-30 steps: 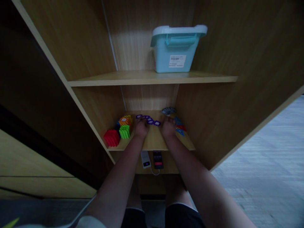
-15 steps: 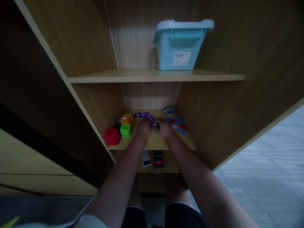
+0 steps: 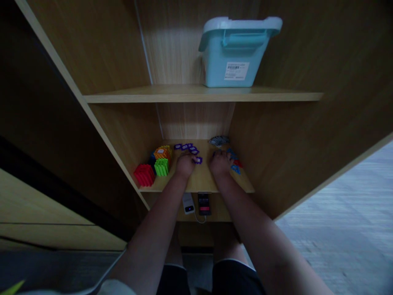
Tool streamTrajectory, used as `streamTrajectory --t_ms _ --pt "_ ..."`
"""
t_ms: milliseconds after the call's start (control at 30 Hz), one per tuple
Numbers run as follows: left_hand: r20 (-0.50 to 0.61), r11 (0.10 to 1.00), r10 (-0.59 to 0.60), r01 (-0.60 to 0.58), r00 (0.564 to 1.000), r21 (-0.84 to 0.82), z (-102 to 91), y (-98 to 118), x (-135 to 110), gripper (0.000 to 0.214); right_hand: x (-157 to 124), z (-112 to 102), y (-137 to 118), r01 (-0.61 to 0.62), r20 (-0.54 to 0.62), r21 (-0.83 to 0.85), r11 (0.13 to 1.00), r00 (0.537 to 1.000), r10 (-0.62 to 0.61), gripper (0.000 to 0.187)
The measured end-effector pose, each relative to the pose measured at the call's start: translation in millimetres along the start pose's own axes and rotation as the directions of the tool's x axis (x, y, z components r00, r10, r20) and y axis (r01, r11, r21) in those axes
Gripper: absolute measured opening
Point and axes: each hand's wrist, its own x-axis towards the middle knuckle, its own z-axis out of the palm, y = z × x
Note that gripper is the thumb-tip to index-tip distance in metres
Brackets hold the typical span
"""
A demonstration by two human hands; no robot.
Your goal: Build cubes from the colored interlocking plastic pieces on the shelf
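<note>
Lying on the pale wooden shelf (image 3: 202,179) is a small, flat, purple-edged piece with a pale centre (image 3: 198,160), right at the fingertips of the left hand (image 3: 185,164). Whether that hand grips it or merely touches it cannot be determined. Further purple-edged pale-centred pieces (image 3: 186,146) form a loose line behind it, towards the back panel. The right hand (image 3: 220,162) is curled, fingers down, beside flat blue and red pieces (image 3: 236,169); its contents, if any, are hidden. A black-and-white patterned pile (image 3: 218,141) lies beyond it.

Handling assessment: the purple-edged piece is judged light, stiff and probably plastic, with little risk of breakage. Being thin, it would likely slide under fingertip pressure and be awkward to lift from above. Recommended hold: thumb and forefinger on opposite purple edges, the pale face left uncovered.
</note>
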Motion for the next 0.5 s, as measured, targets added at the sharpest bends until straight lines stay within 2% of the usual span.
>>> streamTrajectory --t_ms 67,267,400,500 --pt "0.000 1.000 -0.003 0.003 1.000 0.029 0.6 -1.5 0.7 0.034 -0.1 -1.9 -0.6 -0.001 0.002 0.013 1.000 1.000 0.001 0.042" --pt "-0.015 1.000 0.000 -0.001 1.000 -0.018 -0.6 -2.7 0.5 0.036 0.9 -7.0 1.7 -0.015 0.040 0.069 0.998 0.999 0.012 0.040" --pt "-0.029 0.998 -0.027 0.025 0.999 -0.057 -1.4 -2.5 -0.1 0.034 1.3 -5.4 3.0 0.009 0.001 0.097 0.995 1.000 -0.010 0.038" --pt "-0.045 0.996 -0.042 0.038 0.998 -0.076 0.3 -4.5 0.7 0.033 2.3 -2.4 3.5 0.075 -0.047 0.124 0.989 0.996 -0.069 0.039"
